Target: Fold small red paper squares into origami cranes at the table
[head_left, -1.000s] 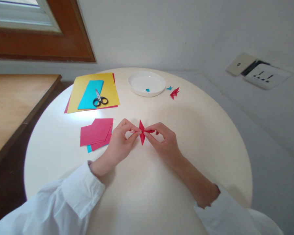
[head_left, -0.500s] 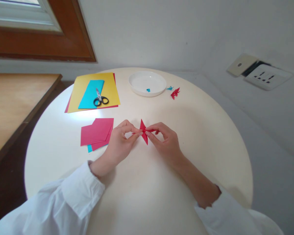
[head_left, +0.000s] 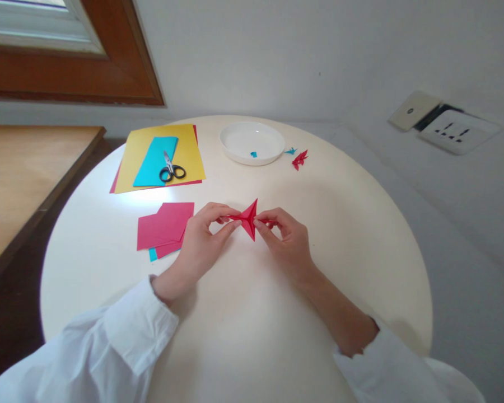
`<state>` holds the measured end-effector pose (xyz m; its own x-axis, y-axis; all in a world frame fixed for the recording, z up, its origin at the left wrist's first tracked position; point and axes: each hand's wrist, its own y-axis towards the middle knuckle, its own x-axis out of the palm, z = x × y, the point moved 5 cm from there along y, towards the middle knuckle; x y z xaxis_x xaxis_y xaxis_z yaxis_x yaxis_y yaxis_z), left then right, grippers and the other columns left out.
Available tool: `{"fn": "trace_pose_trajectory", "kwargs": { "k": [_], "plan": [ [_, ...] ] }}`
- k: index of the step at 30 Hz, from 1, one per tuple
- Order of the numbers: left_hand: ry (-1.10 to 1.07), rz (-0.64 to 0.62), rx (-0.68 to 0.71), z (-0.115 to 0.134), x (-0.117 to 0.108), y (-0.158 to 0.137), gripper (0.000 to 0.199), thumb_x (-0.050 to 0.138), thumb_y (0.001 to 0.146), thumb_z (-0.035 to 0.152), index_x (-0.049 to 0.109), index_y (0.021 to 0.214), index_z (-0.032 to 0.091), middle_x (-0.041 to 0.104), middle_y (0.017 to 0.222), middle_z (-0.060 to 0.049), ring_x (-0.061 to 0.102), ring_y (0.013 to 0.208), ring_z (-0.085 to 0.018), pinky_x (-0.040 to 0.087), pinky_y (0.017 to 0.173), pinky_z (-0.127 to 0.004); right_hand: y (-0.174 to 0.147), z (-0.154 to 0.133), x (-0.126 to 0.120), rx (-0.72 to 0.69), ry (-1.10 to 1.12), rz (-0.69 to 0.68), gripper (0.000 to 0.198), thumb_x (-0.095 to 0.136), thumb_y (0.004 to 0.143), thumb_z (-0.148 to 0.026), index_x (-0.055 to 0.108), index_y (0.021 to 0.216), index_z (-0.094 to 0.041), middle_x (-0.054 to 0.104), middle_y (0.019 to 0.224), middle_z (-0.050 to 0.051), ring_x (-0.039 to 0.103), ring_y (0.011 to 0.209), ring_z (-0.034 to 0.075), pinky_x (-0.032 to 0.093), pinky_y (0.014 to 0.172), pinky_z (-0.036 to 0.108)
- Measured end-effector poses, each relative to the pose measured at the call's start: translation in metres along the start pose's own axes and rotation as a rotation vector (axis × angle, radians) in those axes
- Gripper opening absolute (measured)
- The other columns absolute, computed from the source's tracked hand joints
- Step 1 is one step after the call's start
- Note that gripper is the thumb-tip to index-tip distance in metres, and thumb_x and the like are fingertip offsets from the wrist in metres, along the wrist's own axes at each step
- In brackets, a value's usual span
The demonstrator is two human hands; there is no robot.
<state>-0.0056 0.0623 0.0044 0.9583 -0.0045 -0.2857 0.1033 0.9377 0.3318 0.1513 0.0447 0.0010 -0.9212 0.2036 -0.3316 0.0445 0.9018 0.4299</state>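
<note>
Between my two hands, above the white round table point(head_left: 252, 347), is a red origami crane point(head_left: 249, 218) of folded paper. Its two pointed wings spread away from me and towards me. My left hand point(head_left: 210, 235) pinches the narrow point on its left with thumb and forefinger. On the other side, my right hand point(head_left: 286, 235) pinches the right end, which the fingertips partly hide. Close by on the left lie red paper squares point(head_left: 166, 226), overlapping, with a blue paper corner point(head_left: 153, 254) showing beneath them.
Black-handled scissors point(head_left: 171, 172) rest on folded blue paper point(head_left: 151, 162) over yellow sheets point(head_left: 189, 151). At the back stands a white dish point(head_left: 235, 158) with a small blue paper piece point(head_left: 253, 154). Small blue point(head_left: 291, 151) and red folded papers point(head_left: 299, 160) lie beside it.
The red paper crane has turned in my fingers, so its wings now slant to the right and more of its middle shows. Both hands have shifted their pinch slightly.
</note>
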Motion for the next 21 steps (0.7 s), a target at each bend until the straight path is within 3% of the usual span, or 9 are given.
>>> {"fn": "trace_pose_trajectory", "kwargs": {
  "k": [15,21],
  "plan": [
    [-0.01,0.053,-0.051,0.001,-0.005,0.001,0.006,0.066,0.071,0.024,0.069,0.068,0.02,0.064,0.065,0.0,0.056,0.062,-0.013,0.045,0.059,-0.025,0.003,0.008,-0.004,0.127,0.104,0.03,0.014,0.057,0.079,-0.029,0.069,0.082,-0.021,0.071,0.081,0.003,0.064,0.076,0.017,0.049,0.068,0.03],
    [-0.146,0.022,-0.21,-0.001,-0.004,0.003,0.009,0.068,0.07,0.026,0.068,0.066,0.018,0.067,0.068,-0.002,0.059,0.065,-0.015,0.047,0.061,-0.026,0.005,0.015,-0.005,0.227,0.242,0.093,0.013,0.065,0.073,-0.032,0.069,0.075,-0.02,0.071,0.075,0.003,0.064,0.071,0.016,0.051,0.066,0.03]
  ]
}}
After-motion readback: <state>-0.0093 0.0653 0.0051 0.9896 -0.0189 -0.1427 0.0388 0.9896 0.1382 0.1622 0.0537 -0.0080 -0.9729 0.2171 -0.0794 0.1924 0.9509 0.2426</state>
